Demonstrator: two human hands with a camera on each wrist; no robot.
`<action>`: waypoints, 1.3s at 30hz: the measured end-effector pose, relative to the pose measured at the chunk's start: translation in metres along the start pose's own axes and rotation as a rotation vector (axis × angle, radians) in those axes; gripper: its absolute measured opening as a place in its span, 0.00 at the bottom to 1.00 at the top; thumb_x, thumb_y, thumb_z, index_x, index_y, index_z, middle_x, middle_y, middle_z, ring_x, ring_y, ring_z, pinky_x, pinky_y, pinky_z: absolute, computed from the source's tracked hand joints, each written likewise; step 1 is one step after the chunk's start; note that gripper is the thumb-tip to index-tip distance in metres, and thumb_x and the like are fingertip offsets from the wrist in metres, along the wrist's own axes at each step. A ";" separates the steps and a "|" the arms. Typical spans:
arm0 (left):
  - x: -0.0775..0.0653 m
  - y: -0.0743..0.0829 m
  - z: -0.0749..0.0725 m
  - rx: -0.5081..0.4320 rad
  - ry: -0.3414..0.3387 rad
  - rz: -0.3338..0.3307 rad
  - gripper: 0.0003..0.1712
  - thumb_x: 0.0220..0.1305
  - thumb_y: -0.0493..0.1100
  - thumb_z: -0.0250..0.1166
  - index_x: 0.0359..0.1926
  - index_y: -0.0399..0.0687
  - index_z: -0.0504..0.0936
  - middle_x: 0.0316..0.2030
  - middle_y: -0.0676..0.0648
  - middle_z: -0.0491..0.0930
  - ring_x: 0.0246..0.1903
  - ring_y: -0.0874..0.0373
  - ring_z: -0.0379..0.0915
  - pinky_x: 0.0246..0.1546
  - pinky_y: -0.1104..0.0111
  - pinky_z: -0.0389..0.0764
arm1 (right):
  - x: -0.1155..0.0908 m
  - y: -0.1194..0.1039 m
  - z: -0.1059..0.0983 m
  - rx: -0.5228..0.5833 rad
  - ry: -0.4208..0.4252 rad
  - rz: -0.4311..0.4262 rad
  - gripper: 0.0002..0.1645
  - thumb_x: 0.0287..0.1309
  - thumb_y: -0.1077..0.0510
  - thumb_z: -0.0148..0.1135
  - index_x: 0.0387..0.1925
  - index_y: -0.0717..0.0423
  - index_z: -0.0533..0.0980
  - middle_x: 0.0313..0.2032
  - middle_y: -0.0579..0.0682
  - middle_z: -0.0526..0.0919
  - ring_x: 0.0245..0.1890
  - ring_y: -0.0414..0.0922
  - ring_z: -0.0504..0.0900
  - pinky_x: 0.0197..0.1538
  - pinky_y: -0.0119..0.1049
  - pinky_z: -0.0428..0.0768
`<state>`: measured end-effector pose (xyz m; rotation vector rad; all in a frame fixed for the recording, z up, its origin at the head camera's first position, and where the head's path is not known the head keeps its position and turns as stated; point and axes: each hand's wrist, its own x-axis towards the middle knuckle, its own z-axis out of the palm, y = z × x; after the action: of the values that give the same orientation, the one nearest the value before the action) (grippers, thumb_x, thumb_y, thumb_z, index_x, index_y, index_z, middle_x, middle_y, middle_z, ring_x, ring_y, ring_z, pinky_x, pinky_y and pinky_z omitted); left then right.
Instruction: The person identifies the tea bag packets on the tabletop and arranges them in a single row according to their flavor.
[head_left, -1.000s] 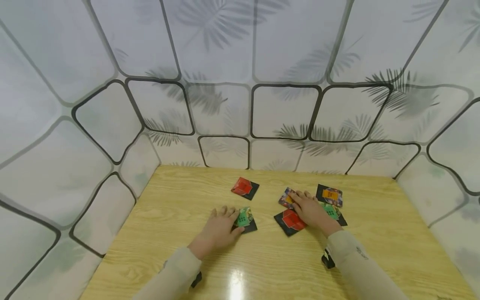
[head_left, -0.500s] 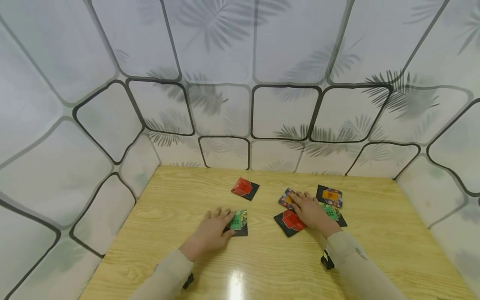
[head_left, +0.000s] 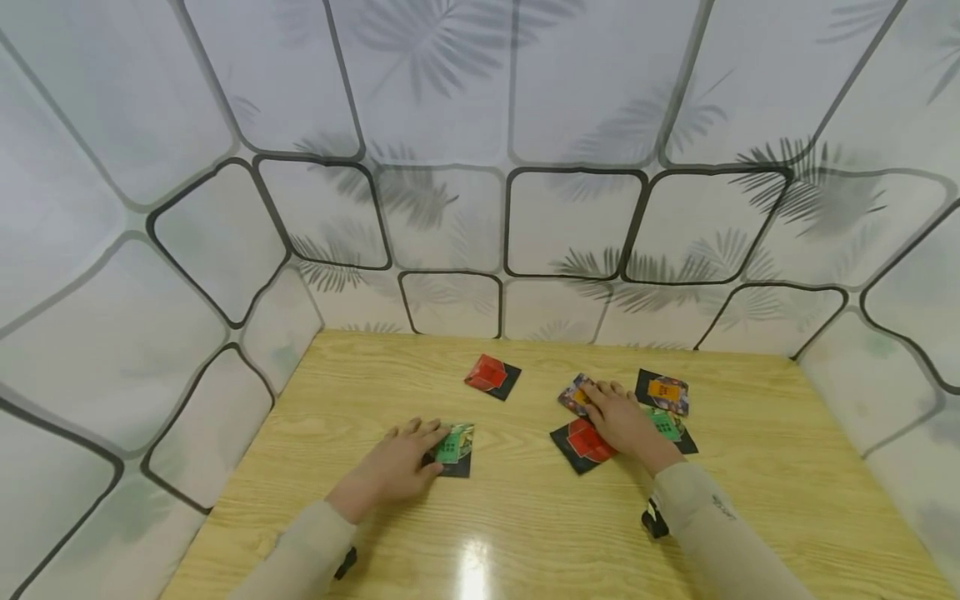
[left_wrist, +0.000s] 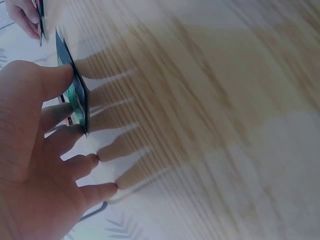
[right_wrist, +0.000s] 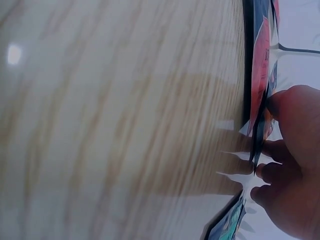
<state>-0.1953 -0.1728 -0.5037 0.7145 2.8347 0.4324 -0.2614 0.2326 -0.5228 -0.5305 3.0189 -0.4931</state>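
My left hand (head_left: pixel 393 462) lies palm down on a small flat green-and-black packet (head_left: pixel 453 450) at the table's centre left. In the left wrist view its thumb and first fingertips press on the packet (left_wrist: pixel 77 100), while the other fingertips touch the table. Farther right, the fingertips of my right hand (head_left: pixel 622 421) rest on a purple packet (head_left: pixel 573 396) with an orange panel. Just in front of that lies a red-and-black packet (head_left: pixel 585 446), partly under the hand. The right wrist view shows the purple packet's edge overlapping the red one (right_wrist: pixel 260 70).
A second red-and-black packet (head_left: pixel 491 377) lies alone toward the back. Right of my right hand are an orange-panelled packet (head_left: pixel 663 392) and another green one (head_left: pixel 667 425), overlapping in this view. Patterned fabric walls (head_left: pixel 450 304) border the wooden table (head_left: pixel 540 533).
My left hand has slid the green-and-black packet leftward and slightly nearer across the table, turning it a little. The right hand has stayed in place on the purple packet.
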 end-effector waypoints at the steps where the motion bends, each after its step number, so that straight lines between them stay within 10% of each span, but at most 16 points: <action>1: 0.000 -0.002 0.000 0.001 -0.003 0.000 0.35 0.78 0.52 0.61 0.80 0.49 0.66 0.79 0.39 0.64 0.77 0.29 0.57 0.74 0.32 0.62 | 0.000 0.000 0.000 0.002 0.000 0.001 0.32 0.83 0.53 0.47 0.79 0.62 0.62 0.74 0.75 0.65 0.76 0.77 0.58 0.73 0.78 0.57; 19: 0.000 -0.010 -0.003 -0.013 -0.008 0.014 0.35 0.79 0.50 0.60 0.81 0.49 0.64 0.80 0.40 0.63 0.78 0.29 0.56 0.74 0.30 0.59 | 0.002 0.002 0.000 0.021 0.049 0.013 0.32 0.82 0.53 0.49 0.79 0.62 0.64 0.75 0.76 0.62 0.76 0.77 0.58 0.75 0.76 0.56; 39: -0.001 -0.011 -0.003 -0.019 -0.009 0.009 0.35 0.78 0.51 0.60 0.81 0.50 0.65 0.80 0.41 0.63 0.78 0.30 0.56 0.74 0.30 0.60 | -0.047 0.045 -0.030 -0.007 0.126 0.054 0.30 0.79 0.55 0.55 0.73 0.68 0.68 0.72 0.81 0.63 0.73 0.81 0.58 0.71 0.80 0.57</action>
<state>-0.2001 -0.1831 -0.5045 0.7243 2.8161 0.4565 -0.2348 0.2981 -0.5092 -0.4320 3.1455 -0.5323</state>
